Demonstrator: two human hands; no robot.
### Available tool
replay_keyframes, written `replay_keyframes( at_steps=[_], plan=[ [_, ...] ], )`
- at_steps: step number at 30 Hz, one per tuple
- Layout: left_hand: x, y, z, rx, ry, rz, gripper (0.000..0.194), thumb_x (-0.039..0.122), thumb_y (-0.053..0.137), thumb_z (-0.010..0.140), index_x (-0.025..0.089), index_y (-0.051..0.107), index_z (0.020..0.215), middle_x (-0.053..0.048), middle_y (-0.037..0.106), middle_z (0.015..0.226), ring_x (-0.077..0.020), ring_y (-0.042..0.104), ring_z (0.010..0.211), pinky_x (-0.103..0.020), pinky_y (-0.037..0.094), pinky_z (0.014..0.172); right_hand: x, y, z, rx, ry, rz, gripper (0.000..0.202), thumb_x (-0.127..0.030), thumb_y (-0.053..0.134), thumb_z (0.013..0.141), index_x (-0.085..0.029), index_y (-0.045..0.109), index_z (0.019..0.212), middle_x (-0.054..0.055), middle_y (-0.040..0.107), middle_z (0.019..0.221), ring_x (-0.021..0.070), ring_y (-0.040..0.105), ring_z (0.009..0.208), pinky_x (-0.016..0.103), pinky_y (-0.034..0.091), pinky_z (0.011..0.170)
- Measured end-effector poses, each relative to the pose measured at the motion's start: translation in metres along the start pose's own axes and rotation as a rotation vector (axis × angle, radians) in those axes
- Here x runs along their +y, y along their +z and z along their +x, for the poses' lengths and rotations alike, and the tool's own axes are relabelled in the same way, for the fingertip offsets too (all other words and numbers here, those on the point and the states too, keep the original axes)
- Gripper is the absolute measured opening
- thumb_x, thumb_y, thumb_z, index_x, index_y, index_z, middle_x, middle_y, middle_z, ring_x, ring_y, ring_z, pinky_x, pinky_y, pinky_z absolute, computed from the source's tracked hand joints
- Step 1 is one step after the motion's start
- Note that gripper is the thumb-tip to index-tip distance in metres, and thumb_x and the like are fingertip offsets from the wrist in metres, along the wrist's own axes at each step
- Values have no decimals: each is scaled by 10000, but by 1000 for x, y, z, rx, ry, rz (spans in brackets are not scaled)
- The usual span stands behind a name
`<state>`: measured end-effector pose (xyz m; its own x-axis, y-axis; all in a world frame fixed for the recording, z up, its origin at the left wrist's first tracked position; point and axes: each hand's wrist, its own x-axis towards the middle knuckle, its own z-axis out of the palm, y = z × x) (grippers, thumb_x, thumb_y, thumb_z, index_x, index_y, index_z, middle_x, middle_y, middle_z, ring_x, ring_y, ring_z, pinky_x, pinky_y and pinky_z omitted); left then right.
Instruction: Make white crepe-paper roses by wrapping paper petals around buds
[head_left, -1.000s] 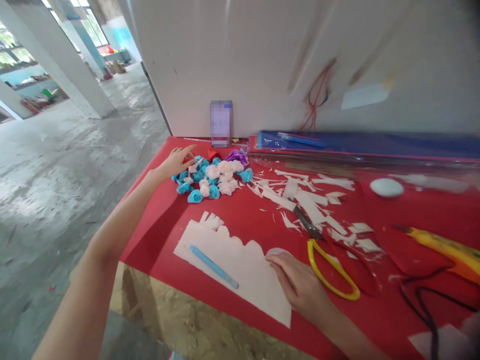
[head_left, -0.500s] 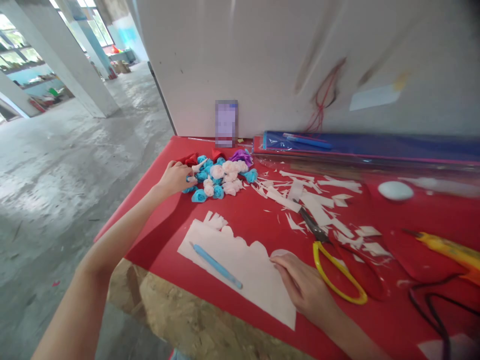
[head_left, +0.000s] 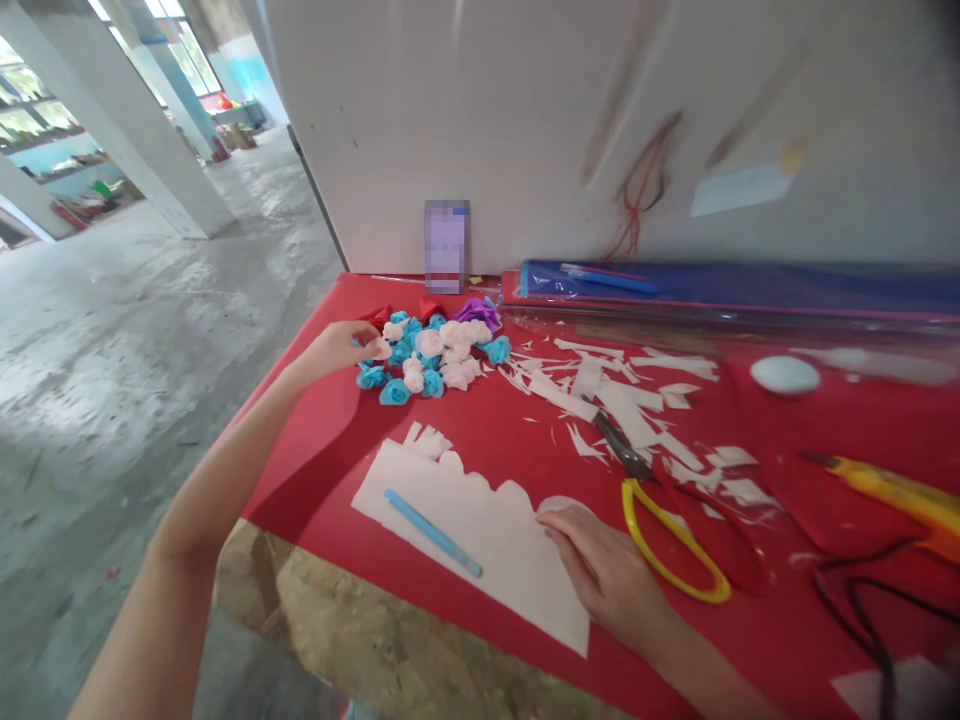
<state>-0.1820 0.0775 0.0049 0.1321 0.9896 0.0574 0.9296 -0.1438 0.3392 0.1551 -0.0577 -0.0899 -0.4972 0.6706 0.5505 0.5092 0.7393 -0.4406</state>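
Observation:
My left hand (head_left: pixel 339 352) is at the left side of a cluster of small paper roses, its fingertips closed on a pale pink paper rose (head_left: pixel 380 350). Blue roses (head_left: pixel 394 391), more pale pink ones (head_left: pixel 456 340) and a purple one (head_left: pixel 478 312) lie beside it. My right hand (head_left: pixel 600 560) rests over the right end of a white paper sheet (head_left: pixel 472 515) with a scalloped upper edge. Between its thumb and fingers is a rounded, thin white paper piece (head_left: pixel 566 503). On the sheet lies a light blue pen (head_left: pixel 433 533).
Scissors with yellow and red handles (head_left: pixel 675 540) lie right of my right hand, their blades among white paper scraps (head_left: pixel 630 415). Farther right are a yellow glue gun (head_left: pixel 892 490), its dark cord and a white oval object (head_left: pixel 785 375). A phone (head_left: pixel 446 247) leans against the wall.
My left hand has drawn slightly left, away from the cluster, with the pale pink rose at its fingertips. The right hand has stayed in place.

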Motion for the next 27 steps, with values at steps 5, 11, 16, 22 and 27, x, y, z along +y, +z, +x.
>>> replay_keyframes(
  at_steps=[5,11,16,22,27],
  plan=[
    [0,-25,6,38,-26,-190,294,376,508,708,132,616,832,-44,667,826,-174,606,800,-255,467,717,-2,-1,2,7,-1,-4,179,-109,364,851,-189,509,915,46,643,732,165,634,665,269,509,579],
    [9,-18,26,123,-2,-276,260,331,509,716,133,611,851,-55,660,887,-175,597,831,-280,466,757,-1,-1,1,9,-5,-6,170,-112,365,853,-176,508,920,59,644,736,169,633,668,274,509,581],
    [8,-1,48,153,34,-268,206,260,540,685,123,624,813,-45,659,838,-160,585,812,-284,442,808,0,-1,0,11,-19,2,182,-107,363,851,-184,511,923,52,645,734,162,636,659,270,514,577],
    [4,13,61,113,83,-253,252,326,550,691,128,639,820,-45,660,826,-155,581,777,-268,437,764,0,-2,1,6,-23,-5,183,-105,362,848,-187,508,922,54,647,731,169,639,666,275,517,575],
    [5,19,67,62,139,-237,285,375,571,685,135,651,816,-39,659,815,-143,572,766,-254,427,743,0,-1,1,13,-20,-6,186,-103,368,844,-190,509,928,52,648,732,171,641,660,275,517,575]
  ],
)
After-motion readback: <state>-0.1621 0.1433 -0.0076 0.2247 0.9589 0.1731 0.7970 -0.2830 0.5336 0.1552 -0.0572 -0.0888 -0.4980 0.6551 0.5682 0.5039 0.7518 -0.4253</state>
